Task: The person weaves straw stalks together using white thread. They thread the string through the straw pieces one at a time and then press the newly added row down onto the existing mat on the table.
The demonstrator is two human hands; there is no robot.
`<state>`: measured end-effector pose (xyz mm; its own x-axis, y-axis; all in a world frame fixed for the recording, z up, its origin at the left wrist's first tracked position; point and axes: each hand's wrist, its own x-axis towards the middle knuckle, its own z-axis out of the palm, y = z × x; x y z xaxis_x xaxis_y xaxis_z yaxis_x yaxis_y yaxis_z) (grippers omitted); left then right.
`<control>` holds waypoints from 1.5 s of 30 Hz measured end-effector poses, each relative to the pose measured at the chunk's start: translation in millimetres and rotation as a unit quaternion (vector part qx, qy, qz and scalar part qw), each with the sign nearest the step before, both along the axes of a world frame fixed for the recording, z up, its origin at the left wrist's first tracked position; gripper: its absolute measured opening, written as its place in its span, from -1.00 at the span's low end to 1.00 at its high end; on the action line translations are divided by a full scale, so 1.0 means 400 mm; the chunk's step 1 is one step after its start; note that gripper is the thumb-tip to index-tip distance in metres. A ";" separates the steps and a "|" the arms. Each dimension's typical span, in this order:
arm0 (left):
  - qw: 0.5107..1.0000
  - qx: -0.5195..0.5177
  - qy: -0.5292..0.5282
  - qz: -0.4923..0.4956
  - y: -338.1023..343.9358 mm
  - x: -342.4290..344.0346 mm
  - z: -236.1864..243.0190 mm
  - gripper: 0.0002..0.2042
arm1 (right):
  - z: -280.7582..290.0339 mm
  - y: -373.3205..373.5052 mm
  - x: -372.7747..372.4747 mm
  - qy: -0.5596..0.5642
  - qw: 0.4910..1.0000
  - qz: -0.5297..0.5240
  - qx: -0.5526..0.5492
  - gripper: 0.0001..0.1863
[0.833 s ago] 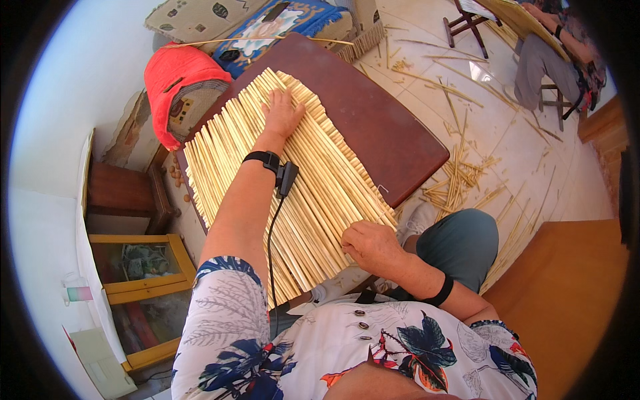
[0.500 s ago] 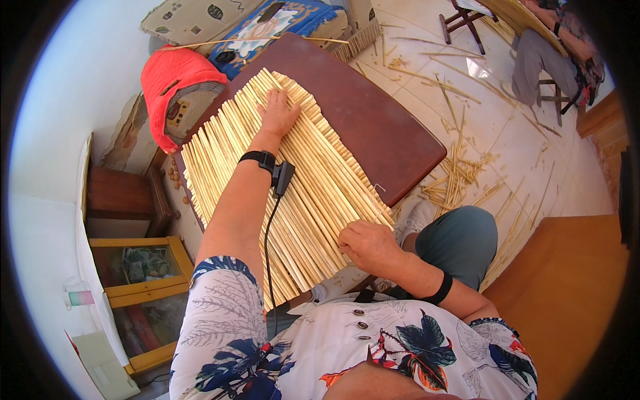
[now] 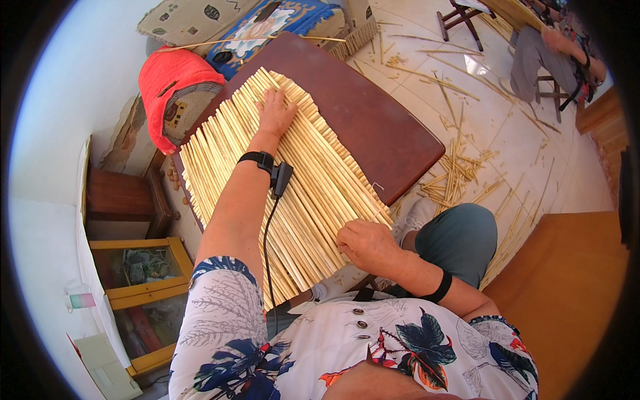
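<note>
A mat of pale yellow stalks (image 3: 267, 200), laid side by side, covers much of a dark red table (image 3: 360, 113) and hangs over its near edge. My left hand (image 3: 275, 112) lies flat on the far part of the stalks, fingers slightly apart. At the near right side, my right hand (image 3: 369, 245) is closed at the stalks' ends; its fingertips are partly hidden, and it appears to hold the mat's edge. A wrist strap with a small black device (image 3: 281, 179) and cable sits on my left wrist.
Loose stalk pieces (image 3: 460, 170) litter the tiled floor at the right. A red cloth-covered object (image 3: 163, 80) stands past the table's left side. Another person's hand (image 3: 559, 41) shows at the far right. A yellow-framed glass cabinet (image 3: 143, 293) stands at the left.
My hands stay nearly in place on the stalks, with the left fingers slightly more spread. At the far right, the other person's arm has shifted and their hand now shows.
</note>
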<state>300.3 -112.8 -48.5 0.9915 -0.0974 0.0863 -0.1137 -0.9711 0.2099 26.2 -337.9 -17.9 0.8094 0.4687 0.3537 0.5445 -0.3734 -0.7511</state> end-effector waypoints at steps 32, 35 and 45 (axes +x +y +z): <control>0.930 0.039 -0.296 -0.213 0.026 0.033 -0.064 -0.70 | -0.018 -0.081 0.057 -0.059 0.991 -0.118 0.031 -0.76; 0.959 -0.008 -0.236 -0.157 0.019 0.013 -0.048 -0.67 | -0.020 -0.036 0.074 -0.132 0.989 -0.041 -0.046 -0.71; 0.946 0.103 -0.248 -0.182 0.019 0.014 -0.042 -0.66 | -0.050 0.041 0.178 -0.253 0.927 0.124 -0.246 -0.53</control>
